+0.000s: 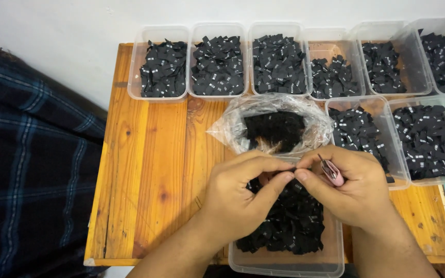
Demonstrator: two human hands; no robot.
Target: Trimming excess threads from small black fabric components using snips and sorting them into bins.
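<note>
We take the near tub (284, 265), the clear container at the table's front edge, as our landmark. It is heaped with small black fabric labels, and both hands work directly above that heap, presumably so that anything dropped falls back into the pile.

Left hand (238, 193): fingers curled, thumb and forefinger pinched shut on a single black label (295, 181), held just above the near tub's pile. Right hand (354, 188): its thumb and forefinger close on the same label from the other side, so the label is stretched between the two hands. The right palm also clamps a small pink tool (331, 172), metal tip pointing up and away; we judge it to be thread snips, kept in the palm so the fingertips stay free. We cannot tell whether its blades are open.

Just beyond the near tub sits a crumpled clear plastic bag (274, 126) holding more black labels, mouth open towards the hands. Beyond that, a row of six clear tubs (217, 59) lines the table's far edge, with two more to the right of the bag; each holds its own batch of labels. To the left of the near tub is bare wooden table (145, 170), and past its edge dark plaid cloth (32, 154).
</note>
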